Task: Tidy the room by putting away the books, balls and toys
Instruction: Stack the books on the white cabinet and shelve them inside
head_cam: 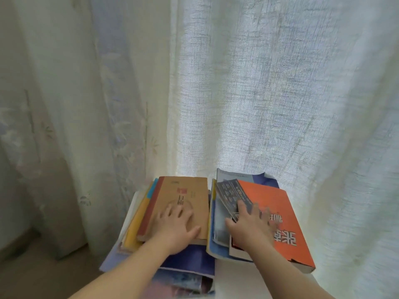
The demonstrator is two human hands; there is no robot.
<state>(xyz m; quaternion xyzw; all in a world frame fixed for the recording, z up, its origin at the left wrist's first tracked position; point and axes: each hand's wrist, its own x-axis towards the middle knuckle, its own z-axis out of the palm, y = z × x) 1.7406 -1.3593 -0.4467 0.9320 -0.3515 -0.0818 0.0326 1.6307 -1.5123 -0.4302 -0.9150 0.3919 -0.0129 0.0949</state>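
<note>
Two piles of books lie side by side on a small white surface [129, 214] in front of the curtain. A brown-covered book [190, 190] tops the left pile, with a yellow book [138, 221] and a dark blue one [190, 262] under it. My left hand [174, 223] rests flat on the brown cover, fingers spread. An orange book [274, 201] with large white characters tops the right pile, over grey and blue books [220, 229]. My right hand [250, 225] lies on the orange book with fingers spread, touching a dark flap or booklet [228, 193] at its left side.
A white sheer curtain [269, 93] hangs right behind the piles, and a patterned curtain [64, 104] hangs to the left. A strip of brownish floor [32, 266] shows at the lower left. More books or magazines [183, 281] stick out under the left pile near me.
</note>
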